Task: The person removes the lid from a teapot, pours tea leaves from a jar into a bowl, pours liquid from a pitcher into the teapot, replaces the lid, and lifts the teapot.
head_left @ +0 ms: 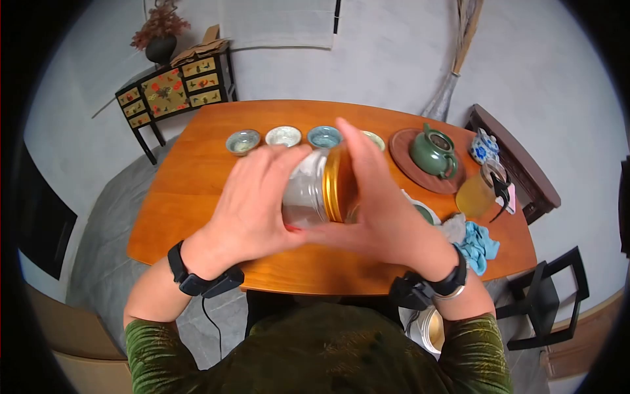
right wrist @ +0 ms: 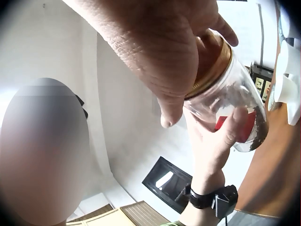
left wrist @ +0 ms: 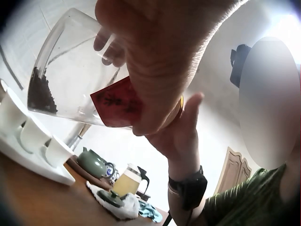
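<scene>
While the left hand (head_left: 252,203) grips the jar (head_left: 303,190) by its glass, the right hand (head_left: 387,210) clasps the lid (head_left: 333,187), an opposed hold that presumably steadies one part against the other. The jar tilts above the table (head_left: 190,190), its dark contents (left wrist: 41,94) gathered toward the base, probably by the slant.

One jar (head_left: 303,197) with one lid (head_left: 333,187); on one surface (head_left: 197,177), four visible cups (head_left: 283,136), one green teapot (head_left: 430,155), one round tray (head_left: 401,157), one pitcher (head_left: 471,198).
</scene>
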A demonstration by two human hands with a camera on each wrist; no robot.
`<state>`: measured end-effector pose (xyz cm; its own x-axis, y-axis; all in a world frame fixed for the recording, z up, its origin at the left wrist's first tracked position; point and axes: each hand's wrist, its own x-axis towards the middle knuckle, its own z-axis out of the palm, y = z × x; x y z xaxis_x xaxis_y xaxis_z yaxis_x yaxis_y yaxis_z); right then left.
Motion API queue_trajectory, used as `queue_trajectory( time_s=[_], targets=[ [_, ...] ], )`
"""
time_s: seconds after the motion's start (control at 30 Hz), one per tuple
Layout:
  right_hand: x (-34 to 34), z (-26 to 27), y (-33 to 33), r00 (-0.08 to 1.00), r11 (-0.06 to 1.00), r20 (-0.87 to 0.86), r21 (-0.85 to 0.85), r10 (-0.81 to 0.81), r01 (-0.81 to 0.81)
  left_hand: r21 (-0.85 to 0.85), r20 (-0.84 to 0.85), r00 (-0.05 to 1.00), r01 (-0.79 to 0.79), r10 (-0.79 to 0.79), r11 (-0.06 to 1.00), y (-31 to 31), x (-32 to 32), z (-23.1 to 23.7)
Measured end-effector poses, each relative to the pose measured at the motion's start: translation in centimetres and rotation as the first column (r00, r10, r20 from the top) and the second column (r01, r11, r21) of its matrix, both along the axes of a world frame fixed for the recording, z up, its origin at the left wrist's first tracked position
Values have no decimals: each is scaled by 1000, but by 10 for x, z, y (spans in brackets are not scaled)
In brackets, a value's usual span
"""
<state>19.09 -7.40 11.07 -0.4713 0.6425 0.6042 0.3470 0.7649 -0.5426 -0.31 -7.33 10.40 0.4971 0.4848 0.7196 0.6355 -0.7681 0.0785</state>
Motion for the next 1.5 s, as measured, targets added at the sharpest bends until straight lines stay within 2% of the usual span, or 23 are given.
queue_trajectory(
  time_s=[0.03,0.07,0.13,0.27,0.33,0.4,0.47,0.53,0.57,0.6,0.67,0.77,0.9,1.07,1.13,1.2,1.23,1.27,1.3,1.37,1.4,1.47,1.5],
  targets=[
    [-1,-3,0,1000,996,-12,84,-6,7,-94,34,999,16,-13,995,-5,5,-3],
    [3,-4,-1,1000,996,-10,83,-21,21,-95,36,999,31,-28,995,-7,9,-4],
    [12,-5,-3,999,997,42,80,16,-19,-256,94,995,68,-45,964,-9,14,-3],
    [27,0,-9,997,975,56,211,61,-72,-276,48,996,87,-76,957,-14,24,4],
    [37,9,-13,993,974,95,208,66,-85,-455,142,977,207,-159,866,-14,30,8],
    [56,14,-10,988,972,134,210,76,-103,-494,165,969,244,-186,834,-10,35,11],
    [87,11,-2,998,988,-40,150,40,-33,-534,189,959,281,-211,797,-3,40,16],
    [110,7,-1,978,996,-186,-10,-93,93,-352,72,978,210,-197,912,4,42,27],
    [127,0,5,980,980,-23,-11,-197,197,-326,59,984,180,-170,928,7,43,33],
    [140,-13,10,979,980,-24,-12,-201,201,-327,58,983,183,-174,927,12,46,38],
    [161,-44,20,897,936,328,-87,-297,342,-320,71,987,161,-146,934,24,54,47],
    [173,-70,22,826,841,423,-222,-372,493,-270,2,991,131,-135,954,48,70,52],
    [184,-98,34,825,831,494,-310,-274,462,-262,-91,987,103,-131,960,81,96,52],
    [178,-93,40,752,861,605,-205,-262,465,-293,-201,971,69,-132,954,111,126,47],
    [173,-87,49,826,902,435,-67,-358,427,-284,-220,967,61,-127,957,127,135,43],
    [161,-83,64,855,900,350,-71,-382,431,-280,-237,963,56,-126,958,139,144,40],
    [152,-85,73,953,893,49,-338,-299,297,-297,-225,968,45,-116,954,144,148,39],
    [143,-84,81,926,844,-276,-530,-256,76,-315,-213,971,34,-106,949,148,153,38],
    [134,-78,85,923,843,-280,-532,-264,79,-316,-218,969,40,-113,948,154,158,37],
    [116,-57,91,711,716,-650,-628,-268,-304,-299,-250,964,13,-91,954,163,169,37],
    [113,-60,103,705,720,-656,-624,-272,-303,-296,-257,961,19,-98,955,166,175,39],
    [113,-65,127,453,740,-864,-451,-220,-500,-254,-301,951,-8,-71,967,170,187,43],
    [116,-65,134,446,745,-867,-445,-220,-497,-250,-307,948,-3,-77,968,172,193,46]
  ],
)
